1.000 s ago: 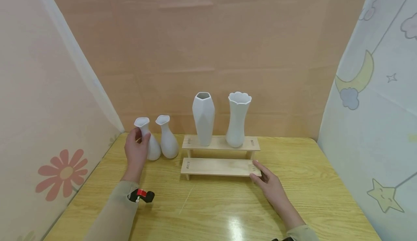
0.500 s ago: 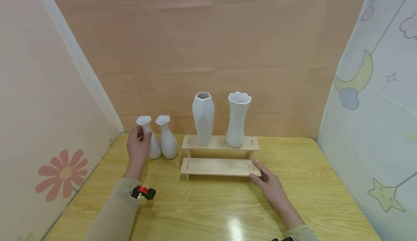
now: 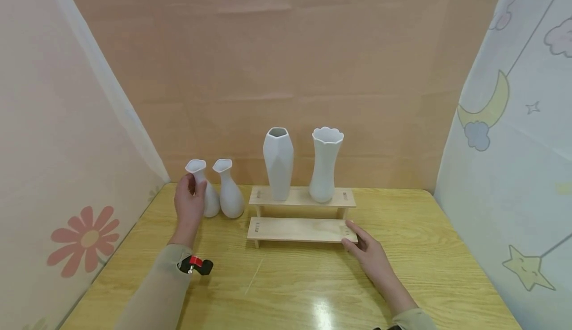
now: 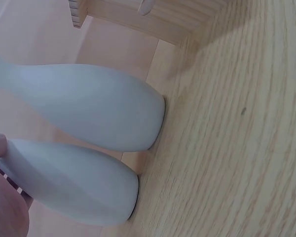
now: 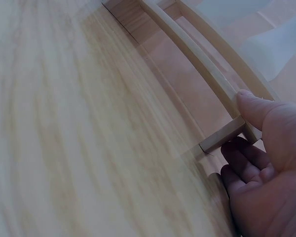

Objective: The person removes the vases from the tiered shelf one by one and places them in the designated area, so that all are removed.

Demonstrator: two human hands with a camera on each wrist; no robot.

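At the back left, my left hand (image 3: 189,205) pinches the neck of a small white vase (image 3: 211,202) between thumb and fingers. The vase stands upright on the table. Close to its right is a second small vase (image 3: 232,198) of the same flared shape. In the left wrist view, both bases are at the table surface. My right hand (image 3: 372,259) grips the right end of the lower shelf of a two-step wooden stand (image 3: 295,230). The right wrist view has the thumb on the shelf's front edge and the other fingers curled by its leg.
On the stand's upper shelf are a tall faceted white vase (image 3: 279,166) and a tall vase with a scalloped rim (image 3: 322,171). Fabric walls surround the wooden table (image 3: 286,280) on the left, back and right.
My left hand has shifted the held vase slightly right and back, nearer the second small vase. My right hand keeps its place on the stand.
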